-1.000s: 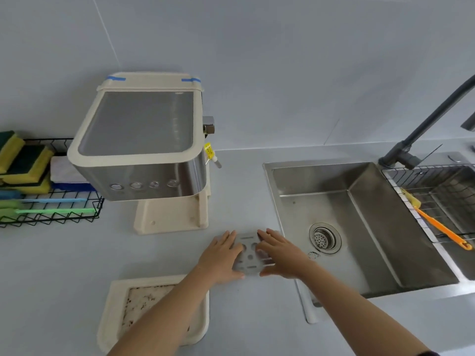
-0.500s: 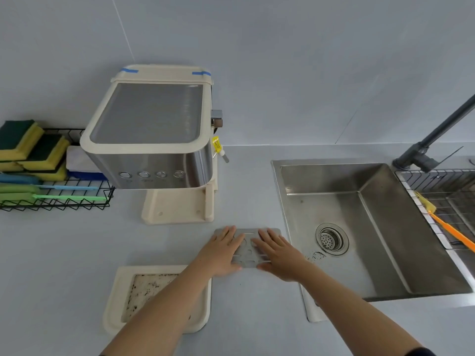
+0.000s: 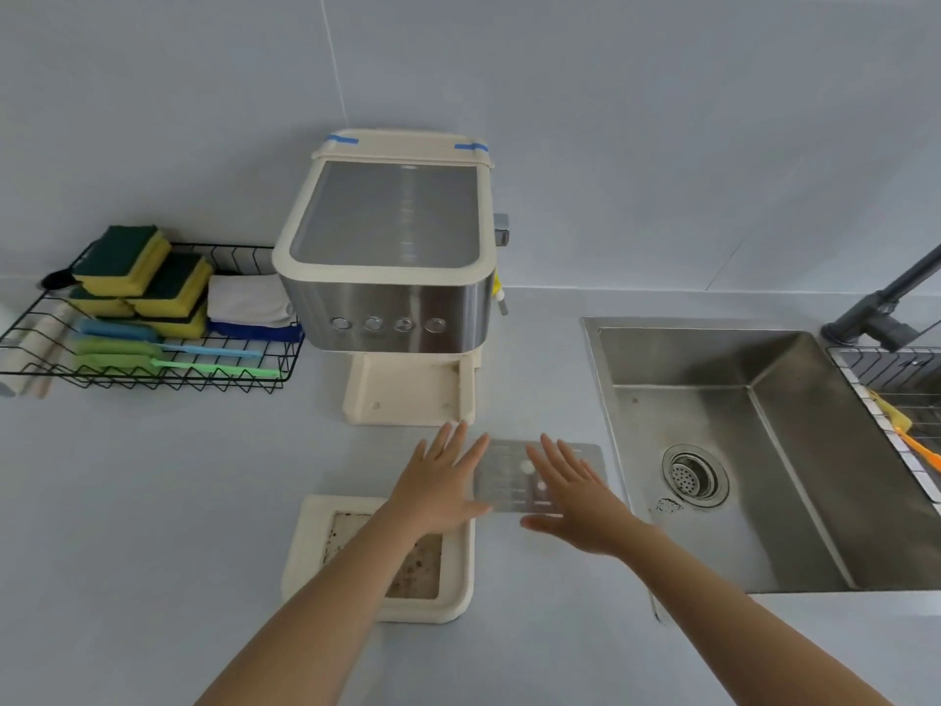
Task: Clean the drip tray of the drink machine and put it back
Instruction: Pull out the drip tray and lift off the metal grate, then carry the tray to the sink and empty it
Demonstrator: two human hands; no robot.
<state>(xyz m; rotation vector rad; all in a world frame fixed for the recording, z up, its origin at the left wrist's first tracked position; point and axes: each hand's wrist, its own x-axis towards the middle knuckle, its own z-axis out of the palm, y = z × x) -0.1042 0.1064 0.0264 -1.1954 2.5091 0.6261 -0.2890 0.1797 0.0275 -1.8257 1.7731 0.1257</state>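
The cream drip tray [image 3: 305,552] lies on the counter in front of me, its inner floor stained brown. To its upper right the metal grate [image 3: 509,481] lies flat on the counter. My left hand [image 3: 438,486] hovers with fingers spread at the grate's left edge, over the tray's far right corner. My right hand [image 3: 575,501] is spread over the grate's right part. Neither hand holds anything. The drink machine [image 3: 392,277], steel and cream, stands behind, its base slot bare.
A steel sink [image 3: 738,450] with a drain sits to the right, a dark tap [image 3: 886,303] and a wire rack [image 3: 896,374] with an orange brush beyond it. A black wire basket [image 3: 147,369] at left holds sponges, cloths and brushes.
Both hands have lifted off the grate and spread apart, leaving it flat on the counter. The view has shifted so the machine sits further right.
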